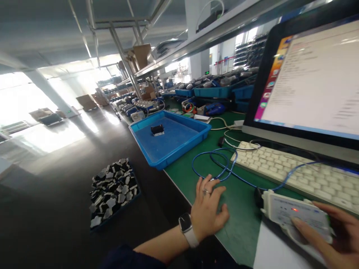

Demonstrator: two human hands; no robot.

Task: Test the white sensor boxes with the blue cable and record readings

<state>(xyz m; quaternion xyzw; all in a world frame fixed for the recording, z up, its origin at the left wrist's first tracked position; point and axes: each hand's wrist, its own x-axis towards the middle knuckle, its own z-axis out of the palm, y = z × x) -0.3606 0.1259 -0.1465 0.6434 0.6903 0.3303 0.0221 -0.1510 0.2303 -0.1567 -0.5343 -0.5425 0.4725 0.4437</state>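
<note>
My left hand (209,209), with a ring and a wristwatch (185,223), is over the green table, thumb apart from the bent fingers. Its fingertips are at a loop of blue cable (196,170); whether they touch it I cannot tell. At the lower right my right hand (331,239) grips a flat white electronic module (283,211), thumb on its face, where a small red light glows. A black part (258,198) sits at the module's left end, close to the blue cable.
A blue tray (179,157) with one small black part (157,129) overhangs the table's left edge. A crate of black and grey pieces (112,201) stands on the floor. A keyboard (269,160) and monitor (316,78) are at the right; white paper (269,246) lies below the module.
</note>
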